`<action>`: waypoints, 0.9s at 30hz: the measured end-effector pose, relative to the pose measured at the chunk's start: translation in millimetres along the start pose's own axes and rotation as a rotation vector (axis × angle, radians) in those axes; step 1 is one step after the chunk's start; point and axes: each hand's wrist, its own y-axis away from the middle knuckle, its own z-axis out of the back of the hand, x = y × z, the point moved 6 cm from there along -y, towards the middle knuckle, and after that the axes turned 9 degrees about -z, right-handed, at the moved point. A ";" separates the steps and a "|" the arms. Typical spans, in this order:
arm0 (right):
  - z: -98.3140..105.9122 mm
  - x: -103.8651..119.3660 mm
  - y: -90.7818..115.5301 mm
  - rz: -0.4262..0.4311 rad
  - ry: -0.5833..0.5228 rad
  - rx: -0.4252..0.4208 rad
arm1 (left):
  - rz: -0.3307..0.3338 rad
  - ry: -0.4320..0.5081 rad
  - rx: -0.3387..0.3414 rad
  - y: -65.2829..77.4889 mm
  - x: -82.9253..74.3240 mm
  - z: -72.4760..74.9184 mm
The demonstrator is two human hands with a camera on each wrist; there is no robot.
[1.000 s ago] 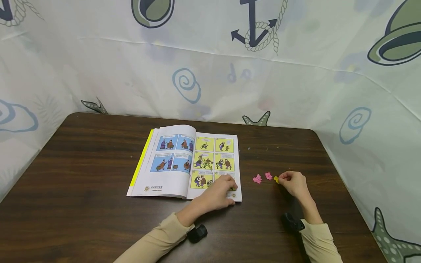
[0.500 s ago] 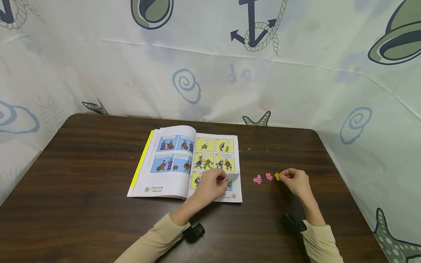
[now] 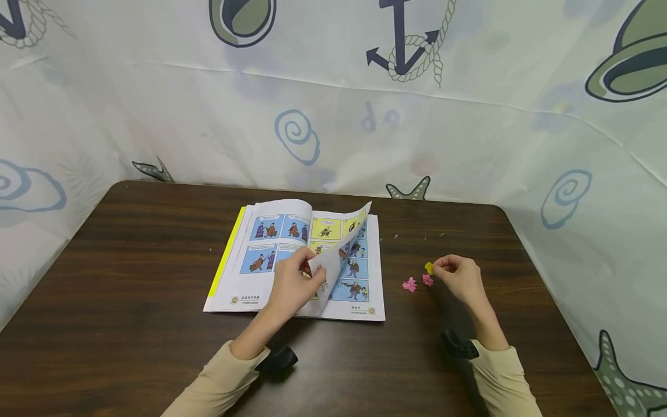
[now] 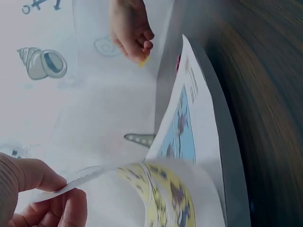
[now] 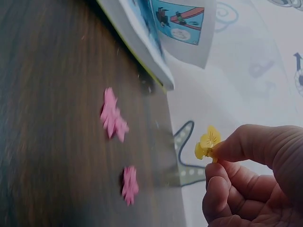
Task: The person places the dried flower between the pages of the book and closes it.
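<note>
An open comic book (image 3: 250,304) lies on the brown table, blue panels on its left page. My left hand (image 3: 293,284) pinches a lifted page (image 3: 333,266) by its edge between thumb and fingers; the page curls up and leftward, baring blue panels beneath. In the left wrist view the page (image 4: 113,198) bends away from the thumb. To the right of the book, my right hand (image 3: 461,277) pinches a small yellow flower (image 5: 208,142) with dark streaks, raised above the table. Two pink flowers (image 3: 409,284) (image 5: 130,184) lie just left of that hand.
The dark wood table (image 3: 130,347) has rounded far corners. Behind it hangs a pale curtain (image 3: 333,145) printed with anchors and shells. A few tiny white specks lie beyond the flowers. Black wrist devices (image 3: 278,360) sit on both wrists.
My left hand has risen from the right page's lower corner and moved left, peeling the page up. My right hand has lifted the yellow flower and shifted slightly away and left.
</note>
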 end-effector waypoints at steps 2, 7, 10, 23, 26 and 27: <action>-2.6 6.0 -1.0 0.011 -0.011 0.006 | 0.012 -0.015 -0.019 2.5 3.1 9.4; -10.5 20.1 -3.8 0.025 -0.052 0.023 | 0.063 -0.055 -0.046 7.7 12.5 30.0; -15.9 28.3 -5.1 0.033 -0.072 0.037 | 0.098 -0.079 -0.056 11.2 17.5 40.8; -39.0 65.8 -8.8 0.089 -0.114 0.061 | 0.193 -0.204 -0.097 29.8 39.5 80.8; -46.3 73.5 -8.7 0.088 -0.125 0.077 | 0.196 -0.241 -0.109 34.3 44.7 91.5; -48.6 76.0 -8.8 0.090 -0.128 0.080 | 0.192 -0.256 -0.113 36.0 46.2 94.8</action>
